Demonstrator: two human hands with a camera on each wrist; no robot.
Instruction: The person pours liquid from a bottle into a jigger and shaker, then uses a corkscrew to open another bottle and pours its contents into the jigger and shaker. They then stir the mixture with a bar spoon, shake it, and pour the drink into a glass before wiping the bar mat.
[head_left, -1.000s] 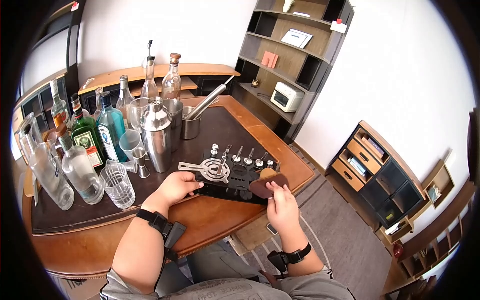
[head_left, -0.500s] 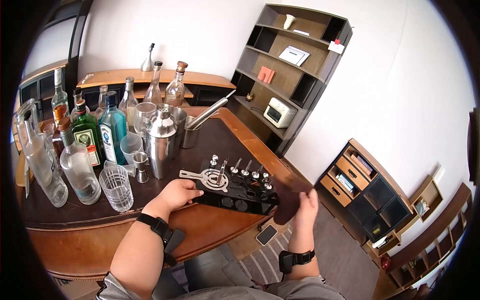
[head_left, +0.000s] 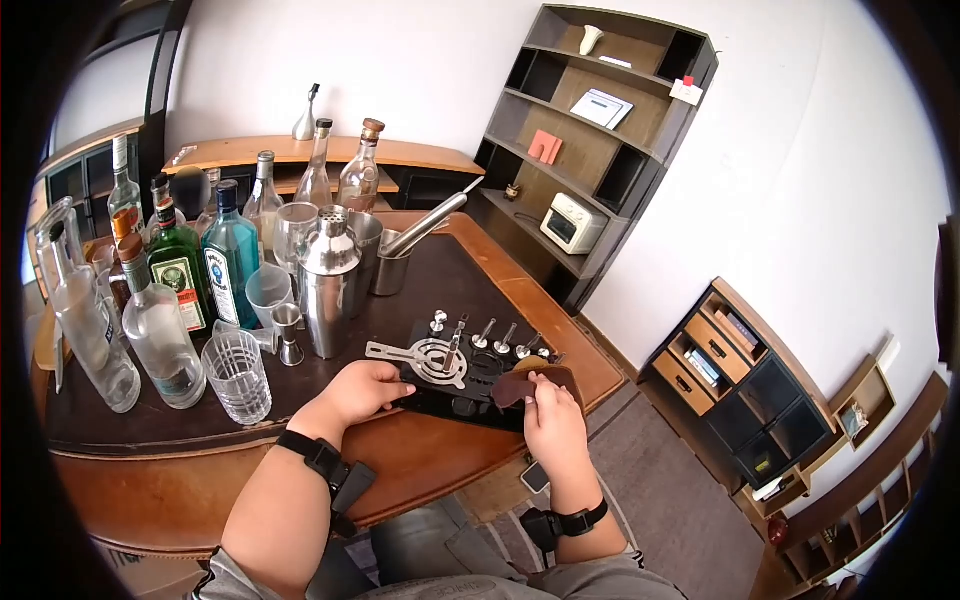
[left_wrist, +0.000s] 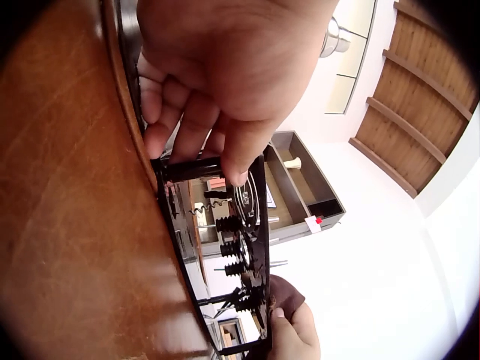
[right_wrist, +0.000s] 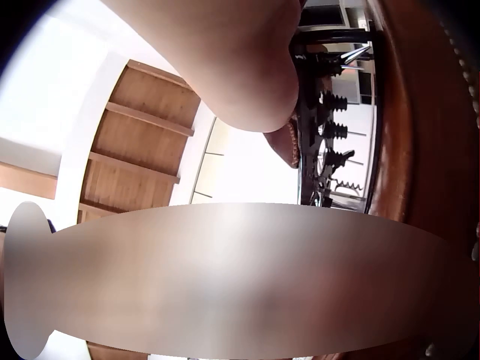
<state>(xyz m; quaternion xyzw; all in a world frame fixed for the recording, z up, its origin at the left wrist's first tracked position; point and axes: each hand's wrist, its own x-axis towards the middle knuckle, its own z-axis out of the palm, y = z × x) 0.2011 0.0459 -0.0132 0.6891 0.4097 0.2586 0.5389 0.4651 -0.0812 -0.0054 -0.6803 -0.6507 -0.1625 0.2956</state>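
A black rack (head_left: 470,406) stands near the table's front edge, holding a flat metal strainer (head_left: 432,362) and several metal pourers (head_left: 497,340). At its left end my left hand (head_left: 358,391) grips the rack, thumb on top and fingers at the side; the left wrist view shows this hand (left_wrist: 225,67) close up. My right hand (head_left: 556,420) pinches a dark brown leather-like piece (head_left: 512,390) over the rack's right end. In the right wrist view, black ribbed stoppers (right_wrist: 334,130) hang beneath the rack's top.
Left of the rack stand a steel shaker (head_left: 329,285), a jigger (head_left: 289,335), a cut glass (head_left: 237,378) and several bottles (head_left: 176,262). A metal cup (head_left: 391,272) with tools is behind. The table's leather edge (head_left: 250,500) runs along the front.
The brown piece in my right hand has swung from beyond the rack's right end back leftward over its top. My left hand has kept its grip on the rack.
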